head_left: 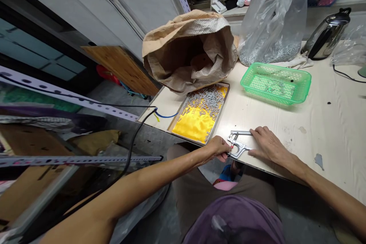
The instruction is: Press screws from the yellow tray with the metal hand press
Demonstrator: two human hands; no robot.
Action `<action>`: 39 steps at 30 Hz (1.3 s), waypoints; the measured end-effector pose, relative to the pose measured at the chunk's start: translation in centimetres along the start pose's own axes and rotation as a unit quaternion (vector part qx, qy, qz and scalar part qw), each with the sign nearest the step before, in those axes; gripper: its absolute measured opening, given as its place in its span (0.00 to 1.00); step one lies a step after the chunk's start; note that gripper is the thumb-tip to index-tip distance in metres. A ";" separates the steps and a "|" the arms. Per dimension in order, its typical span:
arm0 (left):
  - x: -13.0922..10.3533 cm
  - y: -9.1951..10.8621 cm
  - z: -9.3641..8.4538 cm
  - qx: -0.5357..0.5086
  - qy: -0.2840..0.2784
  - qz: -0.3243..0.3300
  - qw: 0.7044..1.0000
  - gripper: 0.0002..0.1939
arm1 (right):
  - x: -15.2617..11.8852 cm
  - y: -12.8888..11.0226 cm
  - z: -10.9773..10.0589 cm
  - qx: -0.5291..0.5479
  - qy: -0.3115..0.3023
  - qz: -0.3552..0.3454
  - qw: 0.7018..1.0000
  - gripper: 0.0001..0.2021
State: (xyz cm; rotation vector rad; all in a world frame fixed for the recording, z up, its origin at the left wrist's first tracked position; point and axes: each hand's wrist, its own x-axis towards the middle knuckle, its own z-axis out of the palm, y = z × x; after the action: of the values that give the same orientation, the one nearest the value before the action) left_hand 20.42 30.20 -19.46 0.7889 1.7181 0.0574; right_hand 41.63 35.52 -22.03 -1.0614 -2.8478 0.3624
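At the table's front edge lies a silver spring-loaded hand tool (238, 148) with two arms, a coil spring and a curved jaw. My right hand (268, 145) holds its two arm ends between thumb and fingers. On the other side, my left hand (219, 148) is closed in a pinch at the jaw. A tiny red and dark piece shows by its fingertips, too small to name. Left of the tool, a shallow tray (219, 120) bears yellow cloth (194, 124) and many small silver metal pins (207, 101), heaped mostly toward the far end.
Behind the tray, a large brown paper sack (188, 51) gapes open. A green plastic basket (276, 84) holds some metal pieces. Farther back stand a clear bag (271, 23) of metal parts and a steel kettle (327, 34). A black cable (130, 148) hangs at the left.
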 end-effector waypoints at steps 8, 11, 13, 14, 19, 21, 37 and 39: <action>-0.2 1.4 2.1 0.393 0.163 0.421 0.801 0.15 | -0.8 -1.4 0.5 0.013 0.030 0.009 0.999 0.21; 1.0 2.6 2.9 0.443 0.119 0.475 0.751 0.30 | -1.3 -1.2 0.5 -0.004 0.022 0.028 0.999 0.27; 1.5 3.2 3.0 0.472 0.108 0.469 0.739 0.35 | -2.0 -1.0 0.4 -0.024 0.025 0.054 0.998 0.33; 1.6 3.5 2.9 0.486 0.105 0.465 0.732 0.37 | -2.3 -0.9 0.4 -0.033 0.027 0.065 0.997 0.34; 1.4 4.5 2.9 0.535 0.087 0.469 0.697 0.29 | -3.1 -0.9 0.0 -0.051 0.027 0.062 0.996 0.26; 1.4 4.6 3.1 0.536 0.087 0.468 0.697 0.24 | -3.0 -0.8 -0.1 -0.050 0.033 0.057 0.997 0.22; 3.3 1.4 6.0 0.386 0.267 0.519 0.714 0.19 | -1.9 2.4 -1.1 -0.005 0.021 -0.002 1.000 0.26; 3.5 -0.5 7.2 0.349 0.291 0.559 0.694 0.18 | -1.8 3.3 -1.2 0.017 0.021 -0.015 1.000 0.24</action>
State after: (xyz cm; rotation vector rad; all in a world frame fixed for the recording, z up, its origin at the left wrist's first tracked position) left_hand 26.26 29.09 -24.93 2.5532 1.5171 0.5615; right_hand 45.25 37.00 -21.69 -1.0069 -2.8070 0.3804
